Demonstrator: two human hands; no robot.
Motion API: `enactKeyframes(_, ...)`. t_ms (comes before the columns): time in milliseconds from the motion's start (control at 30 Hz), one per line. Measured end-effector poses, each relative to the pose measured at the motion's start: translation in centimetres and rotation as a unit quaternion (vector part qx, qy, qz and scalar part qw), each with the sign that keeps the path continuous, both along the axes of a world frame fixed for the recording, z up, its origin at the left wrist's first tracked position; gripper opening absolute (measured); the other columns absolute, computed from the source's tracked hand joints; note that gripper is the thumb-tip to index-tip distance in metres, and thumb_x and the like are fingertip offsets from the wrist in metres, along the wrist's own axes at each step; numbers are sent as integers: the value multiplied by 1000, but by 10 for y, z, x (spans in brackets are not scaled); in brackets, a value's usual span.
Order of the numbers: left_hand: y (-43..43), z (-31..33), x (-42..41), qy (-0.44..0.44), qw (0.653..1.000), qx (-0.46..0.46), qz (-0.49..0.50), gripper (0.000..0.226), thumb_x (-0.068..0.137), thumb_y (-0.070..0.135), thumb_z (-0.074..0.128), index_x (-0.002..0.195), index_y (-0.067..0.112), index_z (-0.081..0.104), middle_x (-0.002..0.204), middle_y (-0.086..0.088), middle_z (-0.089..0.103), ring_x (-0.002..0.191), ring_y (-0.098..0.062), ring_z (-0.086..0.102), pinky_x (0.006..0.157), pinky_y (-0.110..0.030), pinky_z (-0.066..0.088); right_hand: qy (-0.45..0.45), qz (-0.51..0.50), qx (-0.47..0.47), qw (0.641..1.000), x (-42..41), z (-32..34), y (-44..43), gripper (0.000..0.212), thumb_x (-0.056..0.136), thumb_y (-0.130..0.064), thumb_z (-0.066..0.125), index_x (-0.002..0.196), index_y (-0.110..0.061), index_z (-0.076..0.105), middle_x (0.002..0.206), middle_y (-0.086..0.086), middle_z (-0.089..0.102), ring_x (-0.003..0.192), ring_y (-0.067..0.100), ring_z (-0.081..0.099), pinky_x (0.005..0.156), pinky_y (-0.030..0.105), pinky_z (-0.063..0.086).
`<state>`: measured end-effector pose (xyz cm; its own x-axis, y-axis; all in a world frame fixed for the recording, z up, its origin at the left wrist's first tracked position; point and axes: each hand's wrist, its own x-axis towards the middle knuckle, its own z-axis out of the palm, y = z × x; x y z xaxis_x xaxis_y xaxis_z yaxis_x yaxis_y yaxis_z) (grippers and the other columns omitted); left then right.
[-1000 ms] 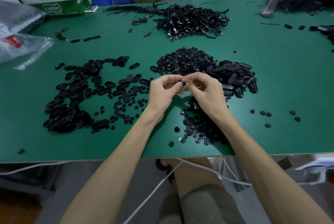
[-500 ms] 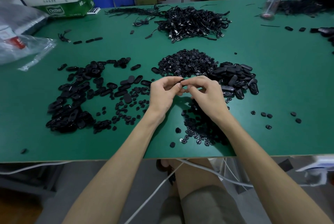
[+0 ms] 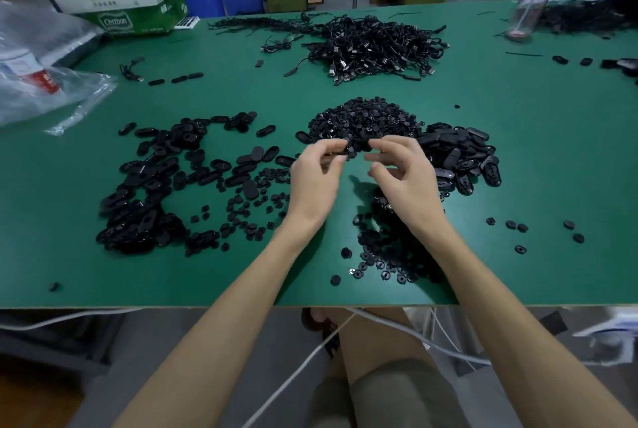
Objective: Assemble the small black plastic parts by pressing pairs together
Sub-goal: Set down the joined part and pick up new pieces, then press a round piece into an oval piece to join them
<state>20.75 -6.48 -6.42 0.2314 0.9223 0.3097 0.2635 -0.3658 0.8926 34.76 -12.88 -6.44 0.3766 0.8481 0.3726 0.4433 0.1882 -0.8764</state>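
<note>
My left hand (image 3: pixel 316 175) hovers over the green table (image 3: pixel 552 151) and pinches a small black part (image 3: pixel 341 151) between thumb and fingertips. Just to its right, my right hand (image 3: pixel 402 173) is apart from it, fingers loosely curled and blurred, with nothing seen in them. Behind the hands lies a heap of small round black pieces (image 3: pixel 366 120). Black oval shells (image 3: pixel 459 155) are piled to the right of it. A wide spread of oval parts (image 3: pixel 148 192) covers the left. More round pieces (image 3: pixel 390 251) lie under my right wrist.
A tangle of black cables (image 3: pixel 376 44) sits at the back centre. A cardboard box (image 3: pixel 131 9) and clear plastic bags (image 3: pixel 45 82) stand at the back left, a bottle (image 3: pixel 528 3) at the back right. A few loose pieces (image 3: pixel 518 227) lie front right.
My hands were pressed together on the part; now they have come apart. The part stays in my left hand and my right hand has drawn off to the right.
</note>
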Motion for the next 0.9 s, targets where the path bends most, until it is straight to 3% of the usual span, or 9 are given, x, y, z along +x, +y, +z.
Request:
enactKeyframes(67, 10, 7, -15, 39, 998, 3, 38, 33, 101, -3, 54, 124, 15, 69, 126, -1, 67, 103, -5, 68, 93, -28, 58, 11, -17, 1, 1000, 3, -2, 1, 44, 98, -1, 60, 142, -5, 56, 146, 2, 43, 123, 6, 59, 101, 19, 51)
enactKeyframes(133, 26, 15, -41, 126, 988, 5, 88, 42, 97, -11, 48, 126, 14, 66, 131, -3, 63, 109, -9, 66, 101, -29, 54, 19, -10, -24, 999, 6, -4, 2, 63, 100, -7, 60, 157, -10, 36, 162, -6, 24, 133, 3, 48, 102, 9, 43)
enactKeyframes(233, 53, 22, -92, 331, 925, 18, 187, 49, 88, -19, 50, 130, 5, 60, 138, -16, 53, 122, -29, 54, 109, -41, 47, -12, 22, -64, 998, 7, -9, 5, 78, 101, -13, 60, 165, -20, 15, 170, -20, -5, 151, 6, 27, 110, 15, 36)
enactKeyframes(333, 69, 24, -136, 461, 856, 21, 235, 32, 90, -17, 53, 118, -5, 59, 129, -31, 49, 122, -44, 42, 101, -51, 43, -29, 32, -69, 997, 8, -10, 6, 73, 102, -15, 60, 163, -19, 23, 171, -16, 2, 149, 11, 31, 112, 21, 36)
enactKeyframes(433, 72, 19, -154, 525, 822, 25, 220, 12, 96, -10, 57, 103, -2, 64, 117, -33, 58, 117, -47, 46, 89, -51, 42, -101, 24, -79, 991, 9, -12, 9, 63, 101, -17, 61, 159, -15, 35, 169, -7, 22, 150, 12, 29, 122, 30, 28)
enactKeyframes(600, 73, 13, -157, 541, 809, 65, 218, 13, 97, -6, 60, 88, 2, 65, 100, -27, 68, 104, -45, 58, 87, -52, 51, -276, 88, -125, 949, 4, -19, 14, 71, 104, -39, 57, 164, -22, 21, 171, -10, 14, 158, 9, -1, 125, 29, 1)
enactKeyframes(767, 72, 16, -154, 529, 803, 106, 255, 17, 100, -5, 54, 107, -7, 69, 100, -28, 66, 99, -45, 58, 89, -54, 48, -413, 112, -182, 886, 1, -21, 19, 78, 102, -66, 29, 165, -28, 2, 172, -13, -4, 157, 10, -17, 128, 38, -8)
enactKeyframes(833, 68, 21, -148, 484, 827, 117, 260, 19, 103, 2, 53, 114, -7, 66, 110, -28, 64, 105, -43, 56, 93, -52, 47, -429, 116, -208, 871, 0, -20, 19, 78, 102, -68, 22, 165, -27, 5, 171, -13, 1, 157, 10, -14, 129, 39, -8)
enactKeyframes(900, 61, 26, -134, 402, 879, 111, 229, 21, 105, 9, 54, 119, -3, 64, 118, -21, 62, 104, -32, 57, 94, -41, 49, -430, 115, -220, 868, -2, -19, 18, 77, 102, -68, 22, 165, -24, 13, 172, -11, 8, 158, 10, -6, 129, 38, -6)
